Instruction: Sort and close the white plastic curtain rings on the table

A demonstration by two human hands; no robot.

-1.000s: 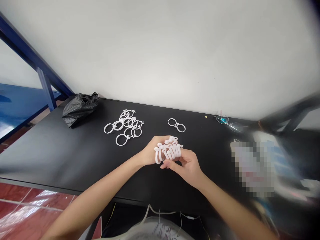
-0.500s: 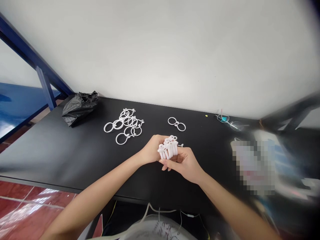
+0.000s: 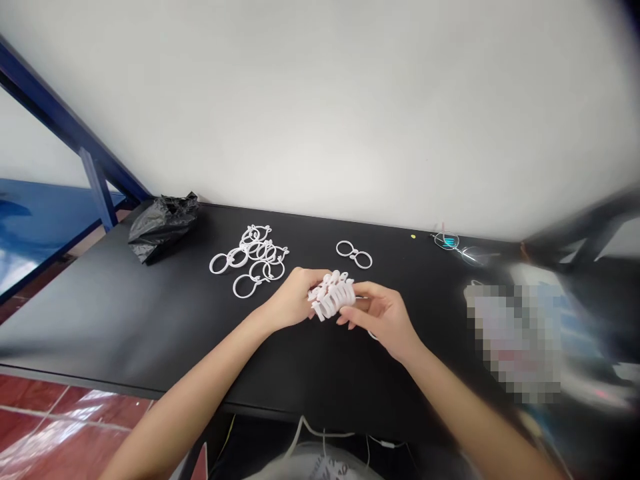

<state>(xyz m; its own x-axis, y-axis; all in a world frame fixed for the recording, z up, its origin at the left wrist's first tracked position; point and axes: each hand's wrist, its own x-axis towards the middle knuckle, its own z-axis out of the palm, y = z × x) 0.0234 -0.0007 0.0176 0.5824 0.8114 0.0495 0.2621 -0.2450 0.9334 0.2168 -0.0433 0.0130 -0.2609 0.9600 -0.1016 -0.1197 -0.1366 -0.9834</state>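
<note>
A bunch of white plastic curtain rings (image 3: 334,297), stacked side by side with their small eyelets upward, is held over the black table. My left hand (image 3: 294,297) is wrapped round the bunch from the left, its fingers mostly hidden behind the rings. On the other side my right hand (image 3: 384,321) has thumb and fingers closed at the bunch's right end. A bit of white ring (image 3: 373,335) shows below the right palm, mostly hidden. Just beyond the hands lie two joined or touching rings (image 3: 354,255). To the left, a loose pile of rings (image 3: 260,251) lies flat.
A crumpled black plastic bag (image 3: 165,223) sits at the table's back left. Eyeglasses (image 3: 447,241) lie at the back right, near a blurred, pixelated packet (image 3: 515,343). A white wall (image 3: 320,120) rises behind the black table (image 3: 165,320). Cables (image 3: 385,443) hang below the front edge.
The bunch has tilted and shifted slightly left with my left hand. My right hand has moved a little right, its fingers looser, and a white ring part now shows beneath it.
</note>
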